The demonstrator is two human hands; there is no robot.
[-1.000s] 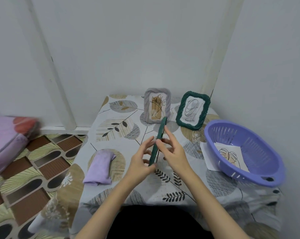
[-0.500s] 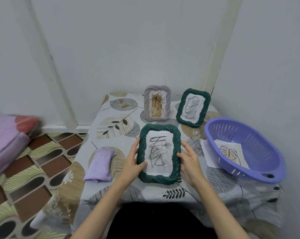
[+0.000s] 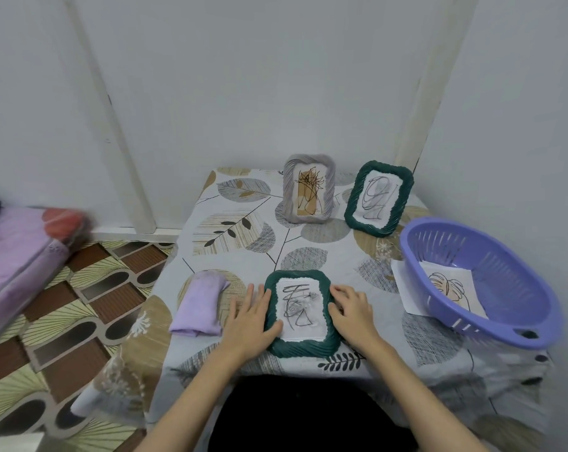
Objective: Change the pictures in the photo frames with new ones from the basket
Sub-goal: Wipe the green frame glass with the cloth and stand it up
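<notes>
Frame in dark green (image 3: 300, 344), the nearest of three, lies flat and face up on the tablecloth (image 3: 211, 243) directly ahead of me, its long axis running away from my body. It sits between my two hands, equally near to both. My left hand (image 3: 250, 321) rests along its left edge, fingers nearly straight on the cloth and thumb laid over the rim. My right hand (image 3: 351, 309) rests against the right edge, fingers bent over the rim; whether they grip it I cannot tell.

Judgement: the next move is to turn the frame over to reach its back, and both hands are placed for that.

The basket (image 3: 517, 324) stands well apart to my right, so the right hand is nearer it. One new picture (image 3: 452, 285) lies inside; a sheet edge (image 3: 403, 288) protrudes from beneath the basket.

The grey frame (image 3: 308, 194) and second green frame (image 3: 379, 199) stand upright at the far edge.

Hidden: the back of the flat frame and its fastening, and my fingertips on the rim. A folded lilac cloth (image 3: 201, 305) lies just left of my left hand.
</notes>
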